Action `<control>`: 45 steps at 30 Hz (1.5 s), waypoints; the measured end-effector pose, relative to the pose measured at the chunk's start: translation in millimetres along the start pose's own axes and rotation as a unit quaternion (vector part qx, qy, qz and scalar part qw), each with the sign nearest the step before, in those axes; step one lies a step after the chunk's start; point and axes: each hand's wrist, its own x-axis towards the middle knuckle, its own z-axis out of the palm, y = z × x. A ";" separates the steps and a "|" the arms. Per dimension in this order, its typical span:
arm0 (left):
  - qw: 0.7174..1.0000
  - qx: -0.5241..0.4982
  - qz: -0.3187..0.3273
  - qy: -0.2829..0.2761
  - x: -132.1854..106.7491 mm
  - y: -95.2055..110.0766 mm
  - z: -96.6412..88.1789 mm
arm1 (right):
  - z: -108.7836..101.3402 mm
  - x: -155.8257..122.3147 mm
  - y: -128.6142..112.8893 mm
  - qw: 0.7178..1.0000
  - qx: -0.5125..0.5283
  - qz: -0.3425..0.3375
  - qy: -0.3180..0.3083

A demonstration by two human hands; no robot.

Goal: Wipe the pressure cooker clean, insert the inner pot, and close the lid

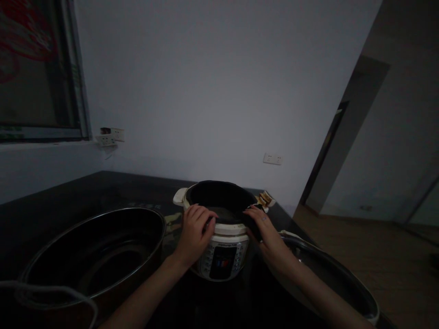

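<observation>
Dark countertop (85, 192) below a white wall carries the white round electric pressure cooker (224, 256), centred just ahead of you. Your left hand (194, 233) curls its fingers over its near left rim, and your right hand (265, 233) clasps its near right rim. A wide steel basin (103, 246) sits left, a second steel basin (343, 274) near right.

Dim, underexposed. Soft even light on white wall (219, 82); source unseen, perhaps off right. Black counter (85, 192) swallows detail. Faint rim glints on steel pot (103, 242). Edges bowed, corners dark; cooker (222, 258) panel soft.
</observation>
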 end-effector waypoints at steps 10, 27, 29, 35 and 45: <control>0.998 -0.048 -0.028 0.021 3.3 -0.8 -4.3 | -6.3 -6.0 -10.8 0.999 0.005 -0.008 -0.045; 0.996 0.040 0.080 -0.014 8.9 13.0 -35.0 | -40.7 -14.2 -27.4 0.989 0.046 0.023 -0.139; 0.994 0.047 0.093 -0.018 9.4 16.6 -37.5 | -49.2 -6.8 -32.7 0.986 0.071 0.038 -0.145; 0.994 0.045 0.099 -0.018 12.7 17.7 -39.1 | -68.1 36.8 -53.5 0.938 0.234 0.189 -0.174; 0.996 -0.024 0.087 0.015 9.0 17.2 -40.8 | -35.8 74.0 -86.5 0.913 0.225 0.133 -0.315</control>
